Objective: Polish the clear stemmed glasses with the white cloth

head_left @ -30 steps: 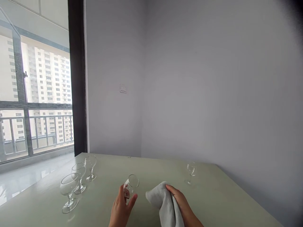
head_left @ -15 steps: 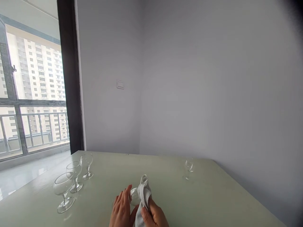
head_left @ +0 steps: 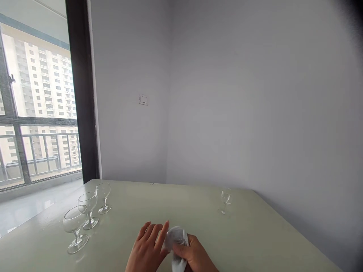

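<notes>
Between my two hands is a clear stemmed glass, tilted over, its round end toward me. My left hand is at its left side, index finger stretched along the edge and thumb lower down against the glass. The other left fingers are spread and slightly bent. A white cloth is bunched in my right hand, wrapping the glass's right edge and hanging below. My right thumb presses onto the glass. The glass's stem is hidden by my hands.
Three stemmed glasses stand upright at the left: a near one, a middle one and a far one. A smaller stemmed glass stands at the back right. The pale green table meets grey walls.
The glass has turned so its round end faces me more. The cloth, which stuck up above it, now lies lower around its right edge. My right hand has shifted slightly right.
</notes>
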The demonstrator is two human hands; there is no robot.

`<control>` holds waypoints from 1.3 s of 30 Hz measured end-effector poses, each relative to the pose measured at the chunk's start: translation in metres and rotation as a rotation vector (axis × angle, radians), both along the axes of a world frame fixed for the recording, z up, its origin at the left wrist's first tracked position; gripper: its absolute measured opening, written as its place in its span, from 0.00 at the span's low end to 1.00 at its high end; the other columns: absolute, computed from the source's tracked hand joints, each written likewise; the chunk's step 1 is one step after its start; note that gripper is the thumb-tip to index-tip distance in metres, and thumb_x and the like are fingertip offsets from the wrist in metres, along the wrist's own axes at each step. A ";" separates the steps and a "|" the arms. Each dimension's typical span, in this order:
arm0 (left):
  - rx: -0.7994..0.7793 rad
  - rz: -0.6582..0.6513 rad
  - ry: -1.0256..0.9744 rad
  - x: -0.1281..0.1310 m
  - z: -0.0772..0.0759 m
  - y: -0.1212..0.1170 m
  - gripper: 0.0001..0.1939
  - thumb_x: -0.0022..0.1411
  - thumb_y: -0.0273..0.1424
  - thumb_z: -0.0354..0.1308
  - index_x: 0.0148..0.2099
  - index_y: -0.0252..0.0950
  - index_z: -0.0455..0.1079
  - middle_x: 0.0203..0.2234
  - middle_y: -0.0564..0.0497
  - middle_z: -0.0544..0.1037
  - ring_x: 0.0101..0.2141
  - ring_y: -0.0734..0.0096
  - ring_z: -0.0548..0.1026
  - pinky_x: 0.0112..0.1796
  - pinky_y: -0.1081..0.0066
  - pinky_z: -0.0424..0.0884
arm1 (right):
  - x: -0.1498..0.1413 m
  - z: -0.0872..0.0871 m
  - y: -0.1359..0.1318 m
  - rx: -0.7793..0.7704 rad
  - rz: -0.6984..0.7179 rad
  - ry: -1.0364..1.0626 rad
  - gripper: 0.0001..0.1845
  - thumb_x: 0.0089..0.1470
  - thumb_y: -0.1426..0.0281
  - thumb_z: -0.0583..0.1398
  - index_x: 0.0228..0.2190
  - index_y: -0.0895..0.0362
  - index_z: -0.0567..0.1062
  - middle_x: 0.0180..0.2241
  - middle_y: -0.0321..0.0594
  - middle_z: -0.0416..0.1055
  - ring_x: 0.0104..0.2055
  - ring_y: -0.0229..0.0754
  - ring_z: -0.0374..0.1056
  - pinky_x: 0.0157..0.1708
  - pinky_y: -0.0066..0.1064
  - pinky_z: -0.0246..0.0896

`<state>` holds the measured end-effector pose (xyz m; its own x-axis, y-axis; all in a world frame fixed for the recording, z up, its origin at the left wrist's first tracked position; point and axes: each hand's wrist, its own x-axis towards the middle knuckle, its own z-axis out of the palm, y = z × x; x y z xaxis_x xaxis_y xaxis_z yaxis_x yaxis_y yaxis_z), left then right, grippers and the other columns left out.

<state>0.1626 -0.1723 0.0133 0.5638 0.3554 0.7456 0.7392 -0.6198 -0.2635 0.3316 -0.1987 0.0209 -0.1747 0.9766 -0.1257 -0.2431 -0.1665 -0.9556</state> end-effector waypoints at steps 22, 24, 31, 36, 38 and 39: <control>-0.278 -0.087 -0.062 -0.004 0.001 0.002 0.21 0.57 0.40 0.58 0.52 0.44 0.66 0.35 0.52 0.79 0.36 0.64 0.75 0.44 0.63 0.64 | 0.026 0.031 0.001 -0.159 -0.069 0.122 0.12 0.36 0.67 0.65 0.27 0.58 0.73 0.20 0.32 0.64 0.23 0.35 0.59 0.24 0.26 0.53; -0.178 -0.065 -0.028 -0.007 0.003 0.003 0.16 0.59 0.35 0.56 0.50 0.43 0.67 0.29 0.54 0.79 0.29 0.68 0.74 0.39 0.66 0.64 | 0.020 0.026 -0.001 -0.196 -0.046 0.199 0.12 0.37 0.66 0.65 0.26 0.58 0.72 0.20 0.32 0.63 0.23 0.35 0.59 0.25 0.27 0.54; -1.475 -0.321 -0.557 -0.001 0.005 0.000 0.30 0.52 0.58 0.47 0.28 0.35 0.68 0.13 0.56 0.66 0.15 0.77 0.60 0.19 0.75 0.55 | 0.041 0.055 -0.016 0.194 0.264 -0.271 0.12 0.37 0.70 0.65 0.30 0.59 0.76 0.23 0.32 0.67 0.26 0.35 0.59 0.27 0.26 0.52; -1.605 -0.330 -0.593 0.008 0.003 -0.005 0.31 0.53 0.59 0.44 0.26 0.35 0.66 0.13 0.53 0.68 0.14 0.76 0.61 0.17 0.75 0.55 | 0.052 0.054 -0.007 0.204 0.381 -0.240 0.10 0.38 0.71 0.65 0.28 0.61 0.77 0.21 0.31 0.65 0.24 0.33 0.57 0.25 0.25 0.50; -1.118 -0.174 -0.421 0.008 0.004 -0.006 0.23 0.59 0.50 0.47 0.40 0.37 0.71 0.26 0.49 0.77 0.27 0.68 0.73 0.29 0.70 0.67 | 0.045 0.039 0.000 0.096 0.208 -0.124 0.12 0.37 0.69 0.65 0.28 0.61 0.76 0.21 0.32 0.65 0.23 0.33 0.57 0.24 0.25 0.51; -0.846 -0.121 -0.314 0.007 0.004 -0.007 0.20 0.59 0.46 0.50 0.46 0.40 0.69 0.31 0.49 0.78 0.33 0.65 0.75 0.37 0.66 0.68 | 0.040 0.031 0.002 0.028 0.113 -0.039 0.12 0.36 0.68 0.65 0.28 0.61 0.76 0.21 0.33 0.65 0.23 0.33 0.57 0.24 0.25 0.52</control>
<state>0.1695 -0.1788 0.0168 0.4474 0.8056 0.3884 0.6175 -0.5924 0.5174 0.3716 -0.1968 0.0522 -0.2789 0.9543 -0.1075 -0.1867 -0.1637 -0.9687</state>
